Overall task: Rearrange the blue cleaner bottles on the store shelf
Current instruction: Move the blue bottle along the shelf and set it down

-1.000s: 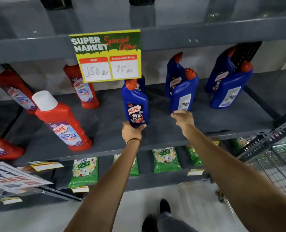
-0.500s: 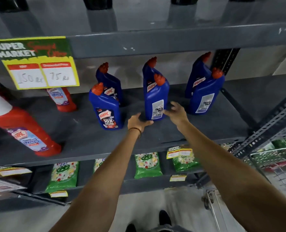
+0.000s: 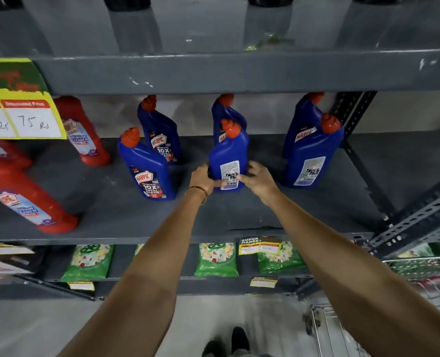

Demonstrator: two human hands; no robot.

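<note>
I see both hands wrapped around the base of the middle blue bottle (image 3: 227, 161), which stands upright on the grey shelf (image 3: 239, 215) with its back label and barcode facing me. The left hand (image 3: 203, 179) presses against the bottle's lower left side, thumb across the front near the barcode, a thin bangle (image 3: 197, 190) on the wrist. The right hand (image 3: 258, 180) cups the lower right side, fingers curled around the edge, so the bottle is clamped between the two. Directly behind it, at 12 o'clock, a second blue bottle (image 3: 226, 112) stands close, partly hidden. At 9 o'clock from the held bottle is a pair of blue bottles: the nearer one (image 3: 149, 167) shows its front label, and another (image 3: 160, 132) stands just behind it. At 3 o'clock is a further pair, the front one (image 3: 314, 155) showing its back label and the rear one (image 3: 302, 124) its front. Further toward 9 o'clock stand red bottles (image 3: 84, 132), and a yellow price sign (image 3: 20, 114) hangs from the shelf above. On the lower shelf, at 6 o'clock, lie green packets (image 3: 217, 260).
</note>
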